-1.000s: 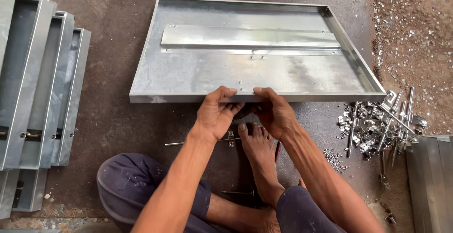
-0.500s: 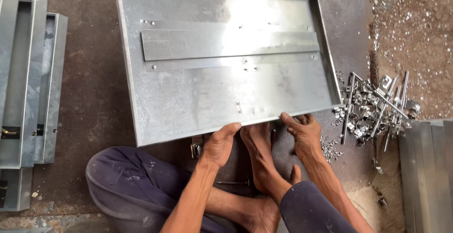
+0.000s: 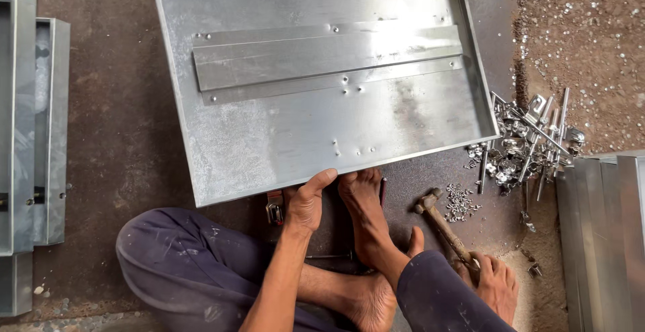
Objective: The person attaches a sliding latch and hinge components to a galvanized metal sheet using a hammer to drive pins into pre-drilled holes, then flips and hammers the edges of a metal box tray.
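metal tray [image 3: 282, 137] held at its near edge by the left hand [image 3: 306, 204]; hammer [image 3: 445, 228] gripped by the right hand [image 3: 494, 285]
tray lies on the floor, its top cut off; left thumb over the rim, fingers hidden beneath; hammer handle end covered by the closed fist

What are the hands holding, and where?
The left hand grips the metal tray at its near edge. The right hand grips the hammer at the end of its wooden handle.
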